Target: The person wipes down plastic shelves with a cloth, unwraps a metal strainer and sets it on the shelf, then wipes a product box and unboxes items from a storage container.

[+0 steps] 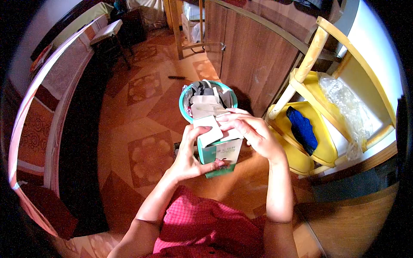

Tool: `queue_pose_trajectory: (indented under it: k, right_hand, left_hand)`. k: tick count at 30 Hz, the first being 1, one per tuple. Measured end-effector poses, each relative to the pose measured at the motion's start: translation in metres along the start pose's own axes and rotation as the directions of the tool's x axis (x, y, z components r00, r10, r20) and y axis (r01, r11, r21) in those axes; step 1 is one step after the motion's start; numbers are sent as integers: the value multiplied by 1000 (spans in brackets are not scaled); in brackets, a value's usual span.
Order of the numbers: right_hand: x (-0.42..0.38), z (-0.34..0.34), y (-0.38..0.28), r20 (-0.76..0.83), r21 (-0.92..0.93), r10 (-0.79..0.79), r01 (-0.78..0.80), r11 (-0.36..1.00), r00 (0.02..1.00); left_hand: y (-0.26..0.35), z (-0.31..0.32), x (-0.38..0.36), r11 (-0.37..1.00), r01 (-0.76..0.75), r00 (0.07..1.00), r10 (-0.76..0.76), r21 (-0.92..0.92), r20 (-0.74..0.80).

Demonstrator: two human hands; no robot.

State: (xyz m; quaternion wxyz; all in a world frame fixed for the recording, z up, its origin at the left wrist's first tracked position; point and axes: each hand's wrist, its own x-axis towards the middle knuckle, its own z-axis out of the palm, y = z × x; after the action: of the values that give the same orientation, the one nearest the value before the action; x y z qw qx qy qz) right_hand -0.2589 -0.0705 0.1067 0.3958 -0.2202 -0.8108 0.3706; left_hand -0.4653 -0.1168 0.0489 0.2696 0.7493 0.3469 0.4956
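Observation:
A small green and white cardboard box [227, 152] with printed lettering is held upright in front of me. My left hand [188, 150] grips it from the left side, its thumb across the printed front. At the top, the pale flaps [210, 130] stand open, and one tall flap points away from me. My right hand [257, 134] is closed on the flaps at the right, with fingers laid over the cardboard. What lies inside the box cannot be seen. Just beyond it stands a teal-rimmed bin [184, 103] with dark and crumpled items in it.
To the right, a wooden-framed rack [307, 58] holds yellow seats or trays, a blue cloth [302, 130] and clear plastic wrap [342, 105]. A brown cabinet [254, 56] stands behind the bin. A dark stick-like object [177, 78] lies on the patterned floor. A bed is at left.

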Motion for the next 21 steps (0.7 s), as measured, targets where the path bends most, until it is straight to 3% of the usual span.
queue_pose_trajectory:
  k: [2,3,4,7,10,11,12,16,17,18,21]
  right_hand:
    - [-3,9,-7,-169,329,217,-152,932,961]
    - [-1,13,-4,-280,323,238,-142,936,930]
    - [2,17,-2,-368,444,330,-147,884,869]
    - [0,16,11,-275,513,565,-378,771,778]
    - [0,15,14,-330,524,465,-250,814,821]
    - [1,15,12,-372,595,496,-209,776,784]
    - [3,14,10,-372,676,446,-92,731,814]
    - [3,11,1,-348,394,180,-30,919,920]
    - [1,9,4,-281,373,155,-41,927,947]
    - [1,11,-2,-244,461,228,-95,883,943]
    - [3,15,-4,-239,369,208,-110,923,948]
  left_hand:
    - [1,-1,1,986,-129,991,132,105,-22]
    - [2,-3,1,977,-155,986,161,145,-30]
    - [5,-4,1,977,-156,986,162,144,-28]
    - [17,-8,2,952,-88,987,44,293,153]
    - [8,-2,2,972,-93,991,71,213,110]
    - [4,-2,1,985,-77,995,65,156,81]
    - [1,-2,1,993,-62,997,57,98,54]
    - [0,-5,2,998,-8,1000,7,58,27]
    - [3,-5,1,998,42,999,-41,45,-10]
    - [6,-5,1,998,42,999,-42,47,-13]
    - [7,-6,0,960,233,972,-234,-154,11]
